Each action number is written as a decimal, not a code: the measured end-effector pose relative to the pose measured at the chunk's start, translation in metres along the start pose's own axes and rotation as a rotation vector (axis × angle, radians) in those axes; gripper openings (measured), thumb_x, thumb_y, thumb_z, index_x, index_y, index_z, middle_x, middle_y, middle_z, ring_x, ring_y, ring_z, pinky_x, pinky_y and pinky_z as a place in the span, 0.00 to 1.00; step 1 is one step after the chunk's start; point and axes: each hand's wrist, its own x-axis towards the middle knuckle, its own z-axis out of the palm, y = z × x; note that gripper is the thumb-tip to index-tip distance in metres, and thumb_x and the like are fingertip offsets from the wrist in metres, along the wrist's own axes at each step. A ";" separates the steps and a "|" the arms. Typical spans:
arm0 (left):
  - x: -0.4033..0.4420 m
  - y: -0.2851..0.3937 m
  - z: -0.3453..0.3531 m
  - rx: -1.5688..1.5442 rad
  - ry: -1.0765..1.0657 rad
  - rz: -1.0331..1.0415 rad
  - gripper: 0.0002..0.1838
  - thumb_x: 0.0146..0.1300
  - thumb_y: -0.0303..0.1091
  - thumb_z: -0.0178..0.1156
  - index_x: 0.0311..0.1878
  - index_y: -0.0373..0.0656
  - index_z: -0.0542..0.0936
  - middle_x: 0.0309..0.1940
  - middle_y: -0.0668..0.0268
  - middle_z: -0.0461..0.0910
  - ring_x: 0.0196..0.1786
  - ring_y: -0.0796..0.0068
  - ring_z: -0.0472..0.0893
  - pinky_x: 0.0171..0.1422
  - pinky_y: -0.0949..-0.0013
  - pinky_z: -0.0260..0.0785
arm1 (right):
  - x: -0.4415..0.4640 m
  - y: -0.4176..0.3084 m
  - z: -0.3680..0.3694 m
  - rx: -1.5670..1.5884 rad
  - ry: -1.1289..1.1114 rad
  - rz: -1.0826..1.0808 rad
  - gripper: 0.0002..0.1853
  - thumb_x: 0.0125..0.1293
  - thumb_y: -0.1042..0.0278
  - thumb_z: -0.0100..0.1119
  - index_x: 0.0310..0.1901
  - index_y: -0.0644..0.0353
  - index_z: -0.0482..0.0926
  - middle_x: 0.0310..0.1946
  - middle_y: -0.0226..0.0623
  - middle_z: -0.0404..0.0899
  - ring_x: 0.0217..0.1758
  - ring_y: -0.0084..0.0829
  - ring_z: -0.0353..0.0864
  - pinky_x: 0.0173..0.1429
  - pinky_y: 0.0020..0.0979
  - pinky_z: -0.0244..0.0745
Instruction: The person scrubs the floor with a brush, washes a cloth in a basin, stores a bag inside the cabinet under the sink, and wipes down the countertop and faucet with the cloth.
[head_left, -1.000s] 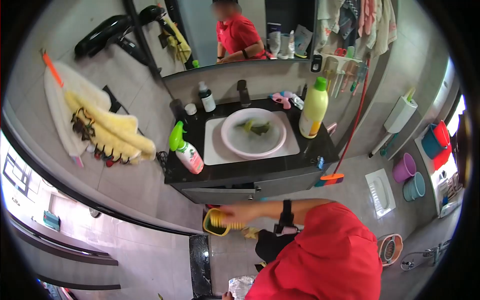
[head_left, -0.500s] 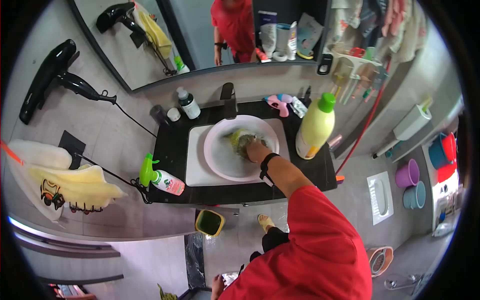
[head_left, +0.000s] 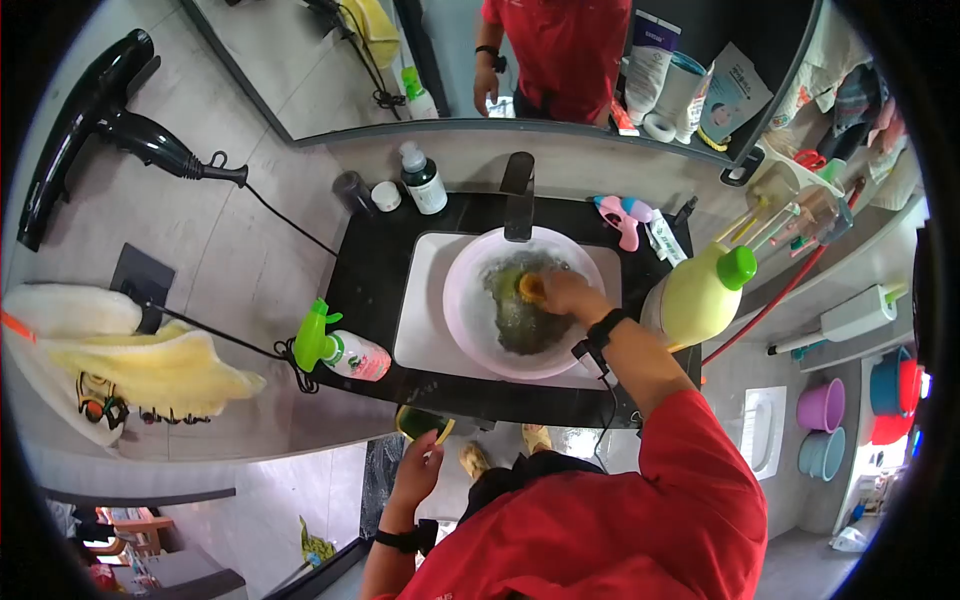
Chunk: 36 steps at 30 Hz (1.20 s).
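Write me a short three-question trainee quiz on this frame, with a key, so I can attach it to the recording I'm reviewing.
1. Which hand reaches into the pale pink basin?
2. True or false: in the picture, the pale yellow bottle is to the left of the basin.
3. Fill in the blank: a black ____ overhangs the basin's far rim.

Key:
1. The right hand; the left hand is outside the basin.
2. False: the pale yellow bottle is to the right.
3. Faucet.
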 end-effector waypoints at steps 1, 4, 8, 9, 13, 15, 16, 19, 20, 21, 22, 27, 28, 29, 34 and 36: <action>0.012 0.008 -0.003 -0.002 -0.016 0.012 0.20 0.64 0.34 0.55 0.57 0.35 0.71 0.48 0.52 0.77 0.50 0.66 0.78 0.52 0.67 0.72 | 0.029 0.027 0.041 -0.035 -0.020 0.012 0.18 0.53 0.64 0.59 0.47 0.58 0.77 0.45 0.48 0.79 0.49 0.45 0.78 0.52 0.43 0.72; 0.042 0.034 -0.010 -0.095 -0.164 0.110 0.20 0.64 0.34 0.55 0.57 0.37 0.71 0.46 0.54 0.78 0.48 0.67 0.79 0.52 0.69 0.71 | 0.012 0.014 0.041 -0.015 0.017 -0.086 0.17 0.52 0.65 0.58 0.45 0.57 0.78 0.42 0.48 0.79 0.45 0.47 0.79 0.50 0.42 0.73; 0.077 0.071 -0.029 -0.119 -0.288 0.238 0.18 0.65 0.33 0.54 0.57 0.37 0.71 0.46 0.55 0.78 0.46 0.68 0.80 0.51 0.70 0.71 | 0.014 -0.004 0.029 0.052 -0.107 0.023 0.19 0.49 0.63 0.60 0.44 0.58 0.79 0.43 0.51 0.79 0.45 0.49 0.79 0.49 0.41 0.73; 0.084 0.074 -0.036 -0.102 -0.253 0.242 0.18 0.65 0.32 0.54 0.57 0.37 0.71 0.47 0.56 0.78 0.46 0.70 0.79 0.51 0.71 0.70 | 0.008 -0.010 0.018 0.063 -0.121 0.016 0.25 0.47 0.58 0.62 0.50 0.52 0.74 0.37 0.47 0.80 0.44 0.46 0.79 0.46 0.42 0.72; 0.112 0.054 -0.046 -0.338 -0.319 0.145 0.18 0.67 0.35 0.52 0.56 0.36 0.71 0.46 0.59 0.78 0.46 0.74 0.78 0.51 0.73 0.69 | 0.007 0.007 0.030 0.400 -0.162 -0.136 0.34 0.53 0.40 0.58 0.57 0.53 0.71 0.49 0.48 0.77 0.53 0.47 0.76 0.58 0.41 0.67; 0.118 0.048 -0.044 -0.355 -0.381 0.145 0.18 0.68 0.36 0.52 0.56 0.34 0.71 0.44 0.60 0.78 0.44 0.75 0.78 0.51 0.73 0.69 | 0.003 -0.010 0.036 0.370 0.054 0.031 0.35 0.57 0.38 0.54 0.61 0.53 0.68 0.55 0.49 0.73 0.58 0.48 0.72 0.63 0.42 0.64; 0.118 0.053 -0.043 -0.362 -0.434 0.116 0.18 0.68 0.36 0.52 0.56 0.34 0.70 0.44 0.60 0.78 0.44 0.75 0.78 0.50 0.73 0.70 | 0.005 -0.015 0.044 0.391 0.232 0.027 0.34 0.59 0.39 0.51 0.62 0.52 0.67 0.57 0.49 0.71 0.60 0.48 0.70 0.64 0.43 0.63; 0.125 0.063 -0.034 -0.364 -0.537 0.128 0.18 0.68 0.36 0.51 0.56 0.34 0.70 0.44 0.59 0.77 0.43 0.75 0.78 0.50 0.74 0.70 | 0.022 -0.027 0.061 0.258 0.222 0.217 0.24 0.62 0.54 0.52 0.58 0.53 0.72 0.55 0.52 0.72 0.61 0.48 0.69 0.62 0.43 0.65; 0.128 0.070 -0.032 -0.372 -0.542 0.089 0.18 0.68 0.35 0.50 0.56 0.34 0.70 0.44 0.59 0.77 0.44 0.74 0.78 0.50 0.73 0.71 | 0.016 -0.039 0.059 0.181 0.234 0.239 0.20 0.62 0.58 0.52 0.55 0.53 0.75 0.54 0.52 0.73 0.59 0.48 0.72 0.60 0.43 0.68; 0.130 0.075 -0.029 -0.380 -0.537 0.045 0.18 0.68 0.35 0.50 0.56 0.35 0.70 0.44 0.58 0.76 0.44 0.73 0.78 0.50 0.73 0.71 | 0.024 -0.039 0.068 0.066 0.234 0.295 0.19 0.60 0.61 0.53 0.53 0.54 0.77 0.52 0.51 0.74 0.56 0.46 0.74 0.56 0.42 0.71; 0.133 0.079 -0.025 -0.360 -0.561 0.055 0.18 0.68 0.35 0.50 0.56 0.35 0.70 0.44 0.58 0.76 0.44 0.73 0.78 0.50 0.73 0.71 | 0.042 -0.037 0.081 0.018 0.239 0.329 0.18 0.59 0.63 0.53 0.52 0.55 0.78 0.51 0.51 0.75 0.55 0.45 0.75 0.54 0.42 0.72; 0.144 0.112 -0.002 -0.546 -0.652 -0.064 0.19 0.68 0.35 0.50 0.59 0.37 0.67 0.46 0.57 0.75 0.48 0.68 0.76 0.54 0.66 0.69 | 0.041 -0.032 0.067 0.183 0.285 0.251 0.13 0.54 0.63 0.53 0.33 0.61 0.84 0.38 0.50 0.81 0.43 0.45 0.81 0.49 0.42 0.75; 0.147 0.124 0.010 -0.575 -0.690 -0.060 0.21 0.68 0.36 0.50 0.61 0.38 0.65 0.46 0.58 0.74 0.49 0.67 0.75 0.56 0.64 0.68 | 0.043 -0.022 0.066 0.219 0.318 0.176 0.14 0.54 0.62 0.51 0.33 0.62 0.84 0.37 0.51 0.81 0.42 0.45 0.81 0.48 0.42 0.75; 0.153 0.118 0.005 -0.782 -0.655 -0.117 0.24 0.67 0.38 0.50 0.64 0.42 0.61 0.52 0.52 0.71 0.56 0.59 0.72 0.64 0.58 0.62 | 0.057 -0.020 0.071 0.252 0.351 0.100 0.15 0.55 0.62 0.50 0.33 0.63 0.83 0.36 0.51 0.81 0.41 0.45 0.81 0.47 0.41 0.76; 0.186 0.165 0.043 -1.265 -0.410 -0.679 0.38 0.59 0.55 0.55 0.69 0.53 0.54 0.66 0.45 0.54 0.70 0.43 0.51 0.70 0.42 0.49 | 0.006 -0.048 0.026 0.811 0.550 -0.113 0.17 0.56 0.59 0.56 0.38 0.66 0.80 0.37 0.53 0.80 0.42 0.48 0.79 0.46 0.43 0.73; 0.192 0.176 0.054 -1.311 -0.626 -0.367 0.35 0.60 0.56 0.55 0.67 0.51 0.60 0.66 0.56 0.58 0.69 0.47 0.55 0.68 0.42 0.52 | 0.004 -0.055 0.019 0.874 0.584 -0.146 0.20 0.59 0.55 0.55 0.42 0.65 0.78 0.41 0.52 0.79 0.47 0.47 0.77 0.50 0.42 0.71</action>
